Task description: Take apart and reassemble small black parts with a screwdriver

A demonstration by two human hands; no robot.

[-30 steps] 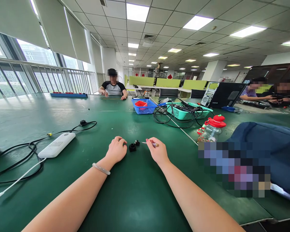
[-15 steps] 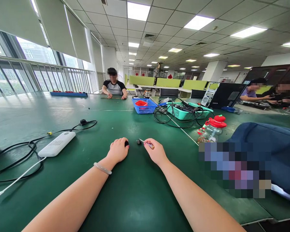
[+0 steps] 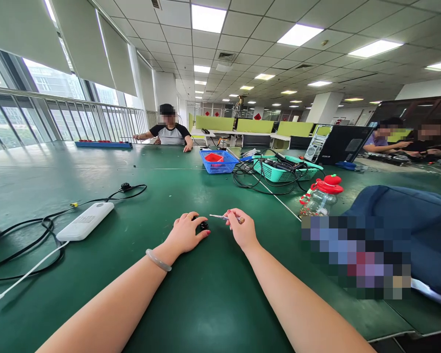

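Note:
My left hand (image 3: 186, 233) rests on the green table (image 3: 206, 294) with its fingers curled round a small black part (image 3: 203, 225), most of which the fingers hide. A pale bangle sits on that wrist. My right hand (image 3: 240, 229) is just to the right, pinching a thin screwdriver (image 3: 224, 217) whose metal tip points left toward the black part. The tip hangs a little above the table, close to my left fingertips.
A white power bank (image 3: 85, 221) with black and white cables lies at the left. A blue basket (image 3: 218, 162), a teal basket (image 3: 282, 171) of cables and a red-lidded jar (image 3: 321, 195) stand behind. A blue bag (image 3: 400, 220) lies at right. Other people sit at the far edges.
My left hand has slid right and closed over the black parts that lay bare between my hands. My right hand has lifted the screwdriver slightly, tip still pointing left.

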